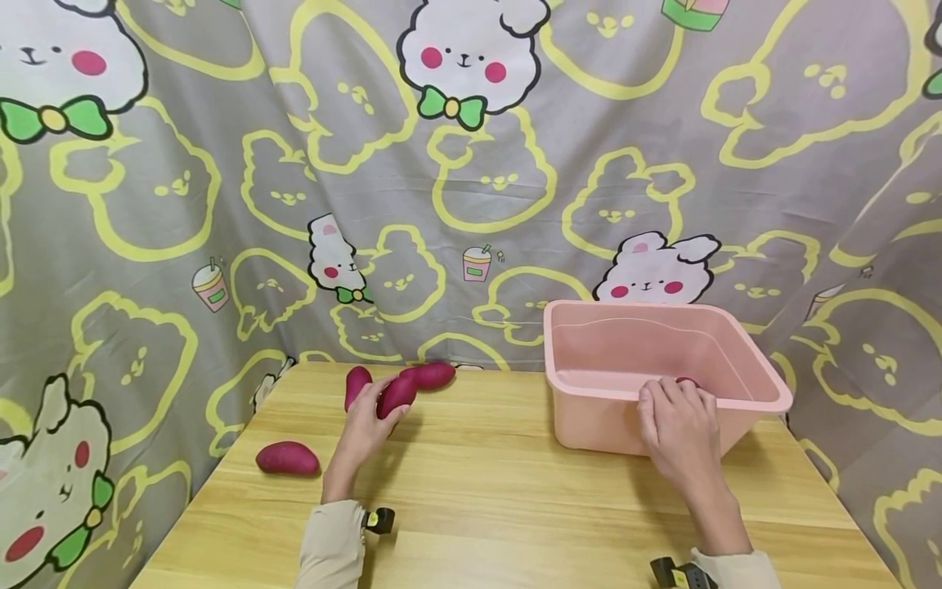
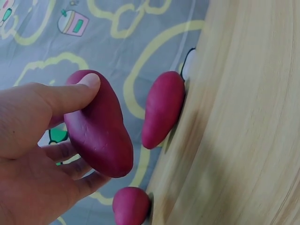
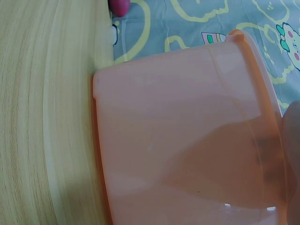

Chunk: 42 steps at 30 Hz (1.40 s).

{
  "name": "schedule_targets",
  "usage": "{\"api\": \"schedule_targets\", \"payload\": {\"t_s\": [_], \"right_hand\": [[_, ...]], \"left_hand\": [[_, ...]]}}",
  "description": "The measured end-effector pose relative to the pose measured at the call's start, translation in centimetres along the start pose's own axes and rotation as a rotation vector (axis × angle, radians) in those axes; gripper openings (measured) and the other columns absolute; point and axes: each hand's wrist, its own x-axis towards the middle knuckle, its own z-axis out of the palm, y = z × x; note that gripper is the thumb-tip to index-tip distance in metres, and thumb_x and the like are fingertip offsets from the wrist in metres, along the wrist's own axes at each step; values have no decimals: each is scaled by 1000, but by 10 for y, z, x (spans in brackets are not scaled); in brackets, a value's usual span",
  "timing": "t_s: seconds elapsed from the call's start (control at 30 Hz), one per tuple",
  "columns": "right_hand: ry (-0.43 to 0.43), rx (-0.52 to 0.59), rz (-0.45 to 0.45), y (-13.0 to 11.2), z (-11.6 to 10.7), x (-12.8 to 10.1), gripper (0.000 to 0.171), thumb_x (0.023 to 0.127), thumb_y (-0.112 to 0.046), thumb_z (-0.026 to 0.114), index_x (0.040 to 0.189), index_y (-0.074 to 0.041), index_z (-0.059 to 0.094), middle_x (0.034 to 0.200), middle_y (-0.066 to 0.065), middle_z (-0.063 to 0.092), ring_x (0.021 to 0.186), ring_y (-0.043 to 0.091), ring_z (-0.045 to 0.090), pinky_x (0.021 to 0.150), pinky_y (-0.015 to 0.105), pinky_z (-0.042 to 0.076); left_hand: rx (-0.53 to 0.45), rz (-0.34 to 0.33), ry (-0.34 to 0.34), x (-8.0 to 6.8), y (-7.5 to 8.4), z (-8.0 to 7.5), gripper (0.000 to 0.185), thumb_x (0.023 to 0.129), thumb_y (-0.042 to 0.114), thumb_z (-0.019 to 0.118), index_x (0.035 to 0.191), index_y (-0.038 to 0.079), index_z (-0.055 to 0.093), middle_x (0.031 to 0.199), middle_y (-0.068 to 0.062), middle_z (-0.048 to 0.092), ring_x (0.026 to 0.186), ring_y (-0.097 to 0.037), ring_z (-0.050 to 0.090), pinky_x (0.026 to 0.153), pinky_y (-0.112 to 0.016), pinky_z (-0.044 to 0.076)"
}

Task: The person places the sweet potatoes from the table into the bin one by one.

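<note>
My left hand point(image 1: 365, 421) holds a dark red sweet potato point(image 1: 397, 394) above the table, thumb on one side and fingers behind it. Just past the hand, one sweet potato point(image 1: 358, 383) and another sweet potato point(image 1: 432, 376) lie by the table's back edge. My right hand point(image 1: 680, 421) grips the near rim of a pink plastic bin point(image 1: 589, 417), fingers curled over the edge. A bit of a dark red thing point(image 1: 688, 382) shows inside the bin behind those fingers, mostly hidden. In the right wrist view the bin's side point(image 3: 187, 131) fills most of the picture.
A separate sweet potato point(image 1: 288, 458) lies toward the left edge of the wooden table point(image 1: 500, 499). Grey curtains point(image 1: 500, 237) with cartoon prints hang round the back and sides. The bin stands at the back right, against the curtain.
</note>
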Motion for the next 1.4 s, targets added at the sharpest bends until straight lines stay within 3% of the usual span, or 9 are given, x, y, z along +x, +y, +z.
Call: {"api": "schedule_targets", "payload": {"t_s": [0.4,0.7,0.93,1.4], "right_hand": [[-5,-2,-4,2,-2,1,27,104,-21,39,90,-5,56,88,13,60,87,40,50,85,56,35],[-18,-8,1,1,0,1,25,104,-20,40,89,-6,55,88,13,59,87,39,50,85,55,35],[-15,-4,3,1,3,1,26,104,-22,40,89,-7,54,87,13,58,87,39,49,86,56,35],[-12,-5,9,1,1,0,28,105,-22,39,89,-6,55,86,13,57,86,40,49,85,56,35]], "left_hand": [[-41,32,36,2,8,3,52,87,9,83,134,0,63,124,-24,63,108,-38,61,87,-53,50],[-48,43,35,2,21,1,57,88,12,83,139,3,60,128,-22,62,109,-37,61,86,-53,52],[-38,100,59,5,31,-3,57,86,11,84,138,3,61,126,-21,64,109,-35,61,85,-53,52],[-65,144,58,7,41,-2,61,82,-1,80,140,4,60,127,-23,61,113,-39,59,90,-55,49]]}}
